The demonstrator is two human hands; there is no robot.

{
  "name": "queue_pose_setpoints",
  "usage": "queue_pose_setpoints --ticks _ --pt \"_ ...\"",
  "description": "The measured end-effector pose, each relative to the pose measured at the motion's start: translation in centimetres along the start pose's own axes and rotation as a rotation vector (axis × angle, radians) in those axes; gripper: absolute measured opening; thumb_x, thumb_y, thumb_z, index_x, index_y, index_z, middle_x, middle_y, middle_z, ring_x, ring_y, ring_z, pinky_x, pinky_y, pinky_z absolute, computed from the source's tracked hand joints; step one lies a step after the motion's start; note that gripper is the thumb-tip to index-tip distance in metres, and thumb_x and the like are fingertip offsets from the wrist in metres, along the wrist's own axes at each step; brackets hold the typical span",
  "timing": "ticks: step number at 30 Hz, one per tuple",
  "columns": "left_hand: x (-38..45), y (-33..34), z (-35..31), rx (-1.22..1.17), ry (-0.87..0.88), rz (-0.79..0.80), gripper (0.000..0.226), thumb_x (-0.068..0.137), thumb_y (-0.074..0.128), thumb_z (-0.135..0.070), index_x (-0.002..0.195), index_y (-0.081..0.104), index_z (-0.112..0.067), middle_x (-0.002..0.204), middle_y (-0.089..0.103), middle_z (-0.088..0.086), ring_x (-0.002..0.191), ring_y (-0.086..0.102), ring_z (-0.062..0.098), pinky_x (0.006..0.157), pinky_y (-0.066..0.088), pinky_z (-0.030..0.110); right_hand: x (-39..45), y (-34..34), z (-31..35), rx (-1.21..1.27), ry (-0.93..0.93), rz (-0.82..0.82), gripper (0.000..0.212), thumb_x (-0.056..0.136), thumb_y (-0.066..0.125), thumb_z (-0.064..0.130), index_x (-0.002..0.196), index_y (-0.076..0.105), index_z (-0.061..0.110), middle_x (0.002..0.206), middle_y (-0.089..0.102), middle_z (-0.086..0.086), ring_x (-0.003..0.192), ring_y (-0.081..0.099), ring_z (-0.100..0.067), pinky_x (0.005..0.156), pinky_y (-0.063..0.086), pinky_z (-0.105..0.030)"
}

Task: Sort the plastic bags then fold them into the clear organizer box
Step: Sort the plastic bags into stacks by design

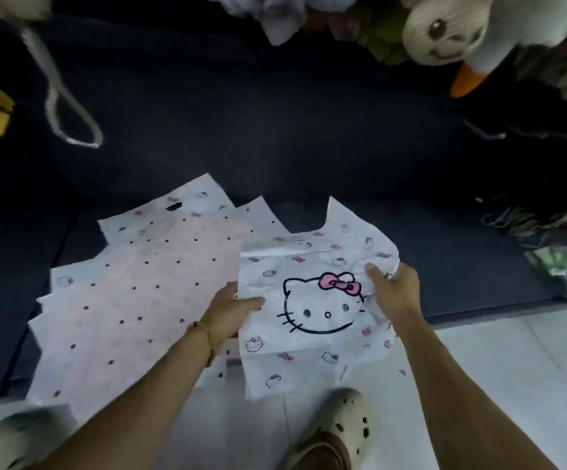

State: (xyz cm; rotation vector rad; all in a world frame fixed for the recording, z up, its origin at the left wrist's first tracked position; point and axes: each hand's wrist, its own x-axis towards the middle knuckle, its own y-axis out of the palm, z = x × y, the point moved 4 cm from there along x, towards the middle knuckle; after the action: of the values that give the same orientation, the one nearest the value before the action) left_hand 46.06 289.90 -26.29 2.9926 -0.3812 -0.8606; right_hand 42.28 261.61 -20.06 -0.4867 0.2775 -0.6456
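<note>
The cat bag (312, 300) hangs near centre, just right of the spread pile (133, 290) on the dark mat (275, 130); the left hand (231, 310) pinches its left edge, the right hand (394, 293) grips its right edge; thin, light, limp and likely slippery, it is best held by opposite edges and kept taut; no box in view.

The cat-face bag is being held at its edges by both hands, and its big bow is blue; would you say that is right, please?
Not quite: the bow is pink, not blue, as the head view shows. The rest holds: the left hand and the right hand each grip an edge of the cat-face bag.
</note>
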Motion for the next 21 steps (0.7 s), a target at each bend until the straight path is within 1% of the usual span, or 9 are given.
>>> queue_pose_setpoints --ticks 1,3,4,6,8,10,13,16,21 --pt "1.4 2.5 -0.1 0.070 0.000 0.000 0.027 0.087 0.065 -0.008 0.113 0.058 -0.010 0.108 0.067 0.011 0.089 0.067 0.026 0.073 0.055 0.032 1.6 -1.8 -0.4 -0.076 0.020 -0.083 0.014 0.088 0.068 0.024 0.089 0.061 0.011 0.082 0.065 0.001 0.075 0.059 -0.020 0.062 0.046 -0.026" --pt "4.0 7.0 0.0 0.239 0.021 -0.039 0.032 0.090 0.060 -0.012 0.120 0.051 -0.010 0.122 0.058 0.011 0.096 0.062 0.022 0.080 0.053 0.029 4.3 -4.7 -1.3 -0.353 0.059 -0.265 0.051 0.086 0.068 0.035 0.126 0.050 0.008 0.123 0.057 -0.009 0.109 0.052 -0.030 0.090 0.044 -0.042" --pt "5.1 9.1 0.1 0.282 0.024 -0.061 0.043 0.091 0.058 -0.012 0.132 0.044 -0.010 0.132 0.051 0.010 0.108 0.057 0.024 0.090 0.049 0.030 5.0 -5.7 -1.8 -0.471 0.058 -0.358 0.062 0.087 0.066 0.038 0.136 0.042 0.010 0.137 0.046 -0.011 0.122 0.043 -0.034 0.098 0.037 -0.050" --pt "7.3 13.0 0.7 0.259 -0.006 -0.067 0.062 0.092 0.056 -0.011 0.146 0.027 -0.009 0.148 0.035 0.010 0.130 0.041 0.026 0.106 0.035 0.028 5.6 -5.6 -2.9 -0.548 0.001 -0.433 0.057 0.089 0.061 0.034 0.138 0.042 0.012 0.143 0.038 -0.013 0.128 0.034 -0.036 0.101 0.031 -0.052" --pt "9.4 16.2 1.1 0.245 -0.026 -0.045 0.059 0.091 0.057 -0.008 0.144 0.031 -0.008 0.148 0.035 0.011 0.131 0.040 0.027 0.106 0.033 0.028 5.2 -3.1 -5.1 -0.547 -0.070 -0.319 0.046 0.091 0.057 0.029 0.133 0.049 0.014 0.141 0.043 -0.012 0.127 0.037 -0.033 0.100 0.034 -0.047" --pt "11.7 18.4 1.4 0.242 -0.032 -0.014 0.040 0.087 0.058 -0.005 0.126 0.049 -0.008 0.134 0.052 0.014 0.115 0.054 0.028 0.101 0.043 0.036 4.4 0.6 -7.9 -0.551 -0.117 -0.121 0.045 0.093 0.051 0.032 0.135 0.048 0.017 0.144 0.042 -0.010 0.131 0.036 -0.029 0.103 0.034 -0.044" --pt "14.0 20.1 1.3 0.258 -0.028 0.053 0.031 0.082 0.062 -0.012 0.113 0.060 -0.011 0.112 0.066 0.009 0.100 0.062 0.026 0.093 0.050 0.042 4.1 4.7 -12.0 -0.612 -0.055 0.147 0.057 0.097 0.035 0.049 0.148 0.028 0.025 0.158 0.019 -0.003 0.146 0.013 -0.025 0.116 0.017 -0.044" --pt "14.9 19.6 1.2 0.391 0.028 0.074 0.022 0.083 0.063 -0.022 0.104 0.062 -0.018 0.101 0.069 0.003 0.094 0.065 0.023 0.088 0.053 0.041 5.9 5.7 -14.3 -0.767 -0.084 0.214 0.066 0.096 0.028 0.057 0.152 0.012 0.026 0.162 0.001 -0.001 0.148 -0.004 -0.025 0.118 0.006 -0.045" --pt "13.6 16.6 1.4 0.374 0.079 0.060 0.027 0.091 0.058 -0.024 0.117 0.057 -0.023 0.102 0.065 -0.004 0.099 0.064 0.017 0.094 0.051 0.041 10.0 4.2 -14.9 -0.839 -0.189 0.236 0.066 0.097 0.026 0.058 0.153 0.011 0.025 0.162 0.001 -0.002 0.148 -0.005 -0.025 0.119 0.004 -0.048"
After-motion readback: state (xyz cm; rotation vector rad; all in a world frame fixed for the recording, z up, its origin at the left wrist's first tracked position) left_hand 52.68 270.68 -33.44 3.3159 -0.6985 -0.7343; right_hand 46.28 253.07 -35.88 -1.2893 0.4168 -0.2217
